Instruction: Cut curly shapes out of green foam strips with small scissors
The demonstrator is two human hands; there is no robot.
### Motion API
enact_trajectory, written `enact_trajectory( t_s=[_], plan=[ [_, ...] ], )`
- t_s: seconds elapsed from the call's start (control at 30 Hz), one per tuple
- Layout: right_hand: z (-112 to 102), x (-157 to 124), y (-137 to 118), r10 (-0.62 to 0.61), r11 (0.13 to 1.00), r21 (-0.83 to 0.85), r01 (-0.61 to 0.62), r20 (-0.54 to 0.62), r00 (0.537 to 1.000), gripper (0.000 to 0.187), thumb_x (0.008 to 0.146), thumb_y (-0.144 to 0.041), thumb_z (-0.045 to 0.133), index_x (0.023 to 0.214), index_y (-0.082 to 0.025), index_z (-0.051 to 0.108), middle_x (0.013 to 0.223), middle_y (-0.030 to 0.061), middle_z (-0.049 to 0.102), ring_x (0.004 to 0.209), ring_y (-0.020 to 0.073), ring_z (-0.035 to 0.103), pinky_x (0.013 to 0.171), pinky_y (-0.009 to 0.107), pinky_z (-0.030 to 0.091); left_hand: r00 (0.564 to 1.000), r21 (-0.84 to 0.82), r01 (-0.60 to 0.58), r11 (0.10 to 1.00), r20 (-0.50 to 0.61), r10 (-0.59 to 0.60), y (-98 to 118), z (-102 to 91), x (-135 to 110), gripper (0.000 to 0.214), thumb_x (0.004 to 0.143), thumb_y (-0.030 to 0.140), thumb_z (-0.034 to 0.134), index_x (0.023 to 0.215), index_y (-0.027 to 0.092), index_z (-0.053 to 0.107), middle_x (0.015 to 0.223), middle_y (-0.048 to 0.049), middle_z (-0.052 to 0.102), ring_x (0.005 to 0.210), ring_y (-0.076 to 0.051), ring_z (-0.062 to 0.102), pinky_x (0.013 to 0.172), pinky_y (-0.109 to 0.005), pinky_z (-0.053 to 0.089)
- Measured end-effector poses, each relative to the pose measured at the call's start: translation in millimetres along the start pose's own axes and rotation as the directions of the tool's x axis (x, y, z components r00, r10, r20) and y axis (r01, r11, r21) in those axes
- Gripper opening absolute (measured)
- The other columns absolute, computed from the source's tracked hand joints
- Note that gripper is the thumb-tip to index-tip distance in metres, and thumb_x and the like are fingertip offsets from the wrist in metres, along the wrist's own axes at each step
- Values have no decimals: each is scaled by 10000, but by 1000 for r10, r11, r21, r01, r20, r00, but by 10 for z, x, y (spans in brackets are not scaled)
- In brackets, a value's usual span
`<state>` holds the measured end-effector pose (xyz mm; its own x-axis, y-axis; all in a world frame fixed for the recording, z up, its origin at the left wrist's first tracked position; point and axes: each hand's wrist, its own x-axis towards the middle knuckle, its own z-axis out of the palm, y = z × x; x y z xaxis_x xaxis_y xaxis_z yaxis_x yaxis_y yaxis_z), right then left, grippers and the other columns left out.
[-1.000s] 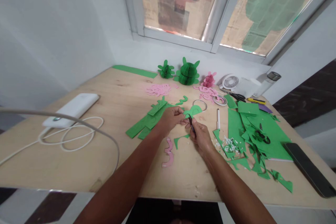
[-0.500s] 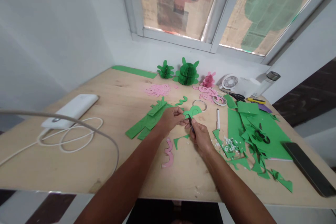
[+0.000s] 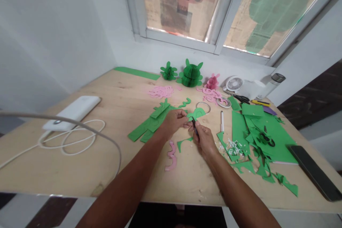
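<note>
Both forearms reach in over the near edge of the worktop (image 3: 120, 96) and converge around its middle. The left hand (image 3: 175, 123) is bent inward at the wrist, its thumb and fingertips drawn together to pinch the left end of a green paper piece (image 3: 198, 113). The right hand (image 3: 205, 138) sits just beside it, nearer the worktop's near edge, its fingers curled around a slim black tool (image 3: 195, 129) whose tip points away from the body and meets the paper's near side. Whether the tool's blades are parted is too small to tell.

The paper piece is matte bright green, with a rounded lobe toward the right and a faint curved line across it. Its left end is partly hidden by the fingers. It lies midway between the worktop's left and right edges, beside a thin metal ring (image 3: 210, 108).

Toward the far edge from the hands lies a wavy green cutout (image 3: 185, 102); toward the near edge, a wavy pink cutout (image 3: 173, 162). Overlapping green strips (image 3: 143, 130) lie left of the left hand, and a white pen (image 3: 222, 122) lies to the right of the right hand.
</note>
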<state>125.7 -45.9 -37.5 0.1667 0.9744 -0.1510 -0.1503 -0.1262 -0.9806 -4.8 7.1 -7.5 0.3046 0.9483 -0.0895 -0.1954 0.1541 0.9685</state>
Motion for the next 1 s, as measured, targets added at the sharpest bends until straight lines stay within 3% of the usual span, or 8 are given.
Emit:
enact_trajectory(
  t_s=[1.0],
  plan=[
    [0,3,16,-20,1000,7,20,7,1000,538,694,-697,628,650,-162,607,357,-95,339,331,59,185,375,252,58,1000,-7,17,1000,-10,-17,17,9,-2,193,645,171,714,620,173,523,561,18,648,539,-133,662,610,-262,559]
  ],
)
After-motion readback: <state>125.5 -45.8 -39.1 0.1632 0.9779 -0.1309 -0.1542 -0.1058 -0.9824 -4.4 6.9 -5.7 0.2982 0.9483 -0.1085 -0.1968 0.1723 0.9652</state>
